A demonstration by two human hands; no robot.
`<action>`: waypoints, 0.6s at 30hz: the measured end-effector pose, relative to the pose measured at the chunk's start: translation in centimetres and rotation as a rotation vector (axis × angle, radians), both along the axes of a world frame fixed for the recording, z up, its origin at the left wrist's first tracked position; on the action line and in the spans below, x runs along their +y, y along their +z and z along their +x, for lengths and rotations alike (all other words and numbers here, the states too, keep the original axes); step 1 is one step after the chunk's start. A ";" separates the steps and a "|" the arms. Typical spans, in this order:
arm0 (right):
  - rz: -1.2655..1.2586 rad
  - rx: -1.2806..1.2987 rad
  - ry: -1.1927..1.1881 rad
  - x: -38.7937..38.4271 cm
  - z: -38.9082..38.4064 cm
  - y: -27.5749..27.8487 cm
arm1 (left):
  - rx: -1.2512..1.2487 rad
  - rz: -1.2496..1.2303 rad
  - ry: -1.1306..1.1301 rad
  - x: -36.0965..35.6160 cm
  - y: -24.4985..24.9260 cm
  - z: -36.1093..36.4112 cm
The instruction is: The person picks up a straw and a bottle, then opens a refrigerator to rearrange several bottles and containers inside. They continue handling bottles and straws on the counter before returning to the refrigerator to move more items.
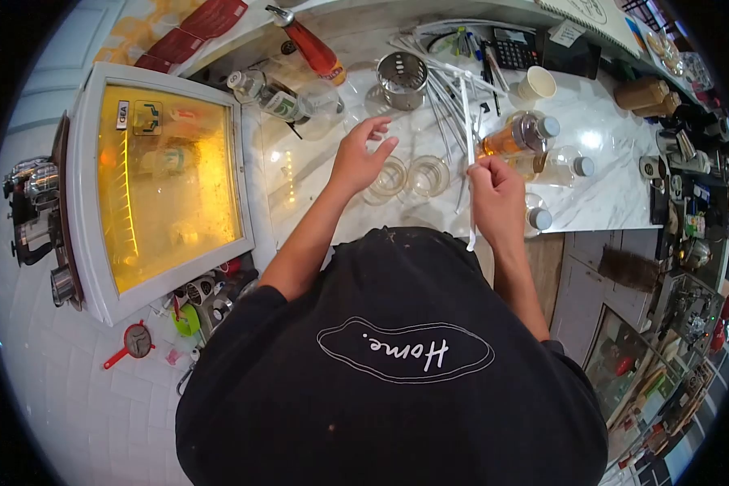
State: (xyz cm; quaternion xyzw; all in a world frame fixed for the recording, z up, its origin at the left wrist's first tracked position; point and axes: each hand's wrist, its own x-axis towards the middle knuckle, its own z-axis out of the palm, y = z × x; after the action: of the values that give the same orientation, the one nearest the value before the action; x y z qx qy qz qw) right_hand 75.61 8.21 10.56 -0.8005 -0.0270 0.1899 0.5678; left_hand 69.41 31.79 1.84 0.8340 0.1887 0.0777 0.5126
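My right hand (496, 194) is closed around a long, thin white strip (466, 113), which looks like a straw in a wrapper. The strip stretches out above and below the fist. Over the counter, my left hand (363, 155) is held with its fingers apart and nothing in them. Just beside it are two clear glasses (428, 176), close together on the marble counter (287, 215). Farther back stands a perforated metal holder (402, 79), with several long thin sticks (441, 109) lying to its right.
Bottles with grey caps, one holding amber liquid (506, 138), stand right of my right hand. A red bottle (312, 49) and a clear labelled bottle (271, 97) are at the back left. A paper cup (536, 83) and calculator (515, 50) sit behind. A yellow-lit glass-door cabinet (170, 178) is on the left.
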 end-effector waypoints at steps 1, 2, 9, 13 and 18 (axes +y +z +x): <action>0.048 0.022 -0.021 -0.2 -0.1 0.0 | -0.018 0.019 -0.037 -0.2 0.2 0.7; 0.082 0.056 -0.026 -0.6 -0.3 0.2 | -0.010 0.027 -0.065 -0.7 0.5 1.3; 0.179 0.057 0.053 -2.5 -2.4 5.2 | 0.015 -0.013 -0.131 -4.3 1.5 2.9; 0.248 0.033 0.035 -4.7 -2.9 8.5 | -0.041 0.000 -0.161 -7.2 3.0 2.7; 0.188 0.020 0.104 -7.2 -1.4 8.0 | -0.072 0.061 -0.168 -9.7 2.3 2.6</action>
State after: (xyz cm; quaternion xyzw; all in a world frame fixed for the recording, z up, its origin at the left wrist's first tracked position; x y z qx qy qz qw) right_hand 74.23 1.03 18.55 -0.7395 -0.0805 0.2236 0.6299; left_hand 71.96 22.13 4.16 0.8589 0.0970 0.0701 0.4980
